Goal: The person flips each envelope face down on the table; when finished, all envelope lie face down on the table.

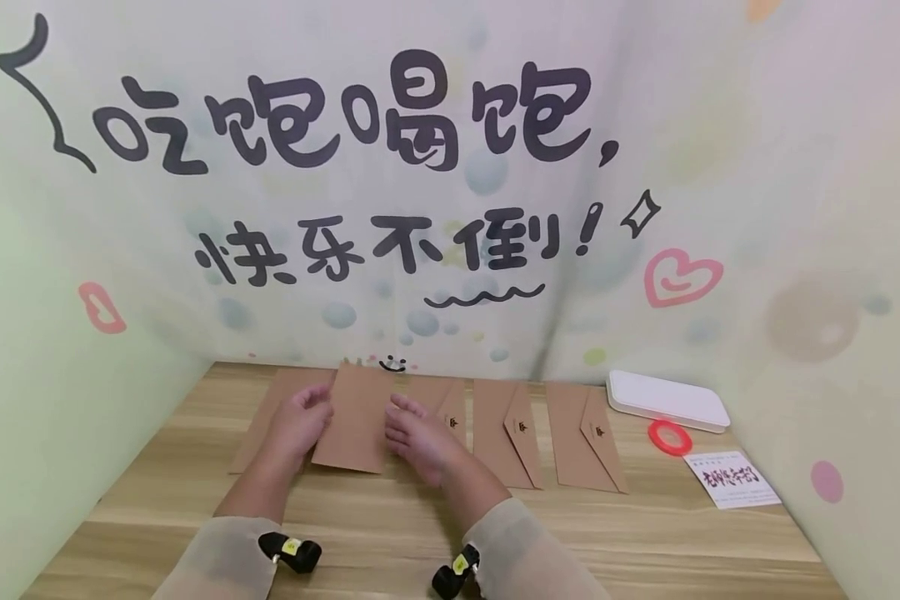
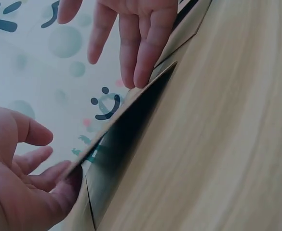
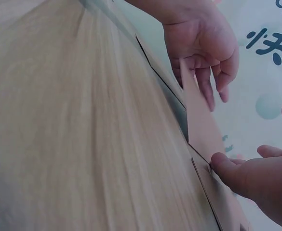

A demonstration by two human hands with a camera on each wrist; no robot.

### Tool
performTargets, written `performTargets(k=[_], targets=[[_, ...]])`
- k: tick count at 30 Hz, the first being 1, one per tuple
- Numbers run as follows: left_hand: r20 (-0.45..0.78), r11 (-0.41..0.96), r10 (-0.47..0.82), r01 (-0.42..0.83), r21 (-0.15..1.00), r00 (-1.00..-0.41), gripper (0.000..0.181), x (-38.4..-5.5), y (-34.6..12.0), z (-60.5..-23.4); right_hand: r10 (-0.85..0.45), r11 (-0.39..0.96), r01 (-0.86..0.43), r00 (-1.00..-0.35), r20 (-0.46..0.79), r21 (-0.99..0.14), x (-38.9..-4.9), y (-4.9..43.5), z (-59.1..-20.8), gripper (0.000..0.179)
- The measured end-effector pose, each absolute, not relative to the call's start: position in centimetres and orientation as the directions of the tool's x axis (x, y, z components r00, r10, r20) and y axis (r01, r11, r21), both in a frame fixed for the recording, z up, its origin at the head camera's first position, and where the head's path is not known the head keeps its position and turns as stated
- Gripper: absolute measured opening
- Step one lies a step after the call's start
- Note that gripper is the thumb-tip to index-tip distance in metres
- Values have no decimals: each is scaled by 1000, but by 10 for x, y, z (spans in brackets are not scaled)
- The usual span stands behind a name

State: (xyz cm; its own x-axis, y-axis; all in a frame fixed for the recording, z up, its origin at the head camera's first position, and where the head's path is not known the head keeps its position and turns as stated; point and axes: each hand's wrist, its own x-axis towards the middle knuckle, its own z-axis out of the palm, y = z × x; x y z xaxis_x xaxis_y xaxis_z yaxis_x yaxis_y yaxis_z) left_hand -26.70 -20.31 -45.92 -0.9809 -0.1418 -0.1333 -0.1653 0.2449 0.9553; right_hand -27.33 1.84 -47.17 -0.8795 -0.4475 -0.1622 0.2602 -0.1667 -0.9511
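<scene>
A brown paper envelope, its plain side up, is tilted off the wooden table with its left edge raised. My left hand has that edge between thumb and fingers, seen also in the right wrist view as the left hand. At the opposite edge, my right hand touches the paper with its fingertips, the fingers fairly straight. Another plain envelope lies to the left, partly behind my left hand and forearm. Just right of the raised one, an envelope with a pointed flap is partly covered by my right hand.
Two more flapped envelopes, one in the middle and one farther right, lie flat in the row. A white case, a red ring and a printed card are at the right. A printed cloth wall stands close behind.
</scene>
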Motion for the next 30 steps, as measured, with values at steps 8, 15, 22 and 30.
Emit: performTargets(k=[8,15,22,30], targets=[[-149,394,-110,-181,901,-983,58,-267,-202,-461,-427,-147,271,-885,-186,-951,-274,19,-469,67],[-133,437,-98,-163,884,-986,59,-265,-198,-457,-399,-145,252,-900,-177,-957,-271,21,-463,62],[-84,366,-72,-105,925,-994,56,-265,-178,-453,-354,-137,154,-930,-97,-979,-273,42,-444,51],[-50,292,-55,-64,954,-997,56,-274,-145,-453,-320,-73,142,-941,-112,-987,-279,83,-436,51]])
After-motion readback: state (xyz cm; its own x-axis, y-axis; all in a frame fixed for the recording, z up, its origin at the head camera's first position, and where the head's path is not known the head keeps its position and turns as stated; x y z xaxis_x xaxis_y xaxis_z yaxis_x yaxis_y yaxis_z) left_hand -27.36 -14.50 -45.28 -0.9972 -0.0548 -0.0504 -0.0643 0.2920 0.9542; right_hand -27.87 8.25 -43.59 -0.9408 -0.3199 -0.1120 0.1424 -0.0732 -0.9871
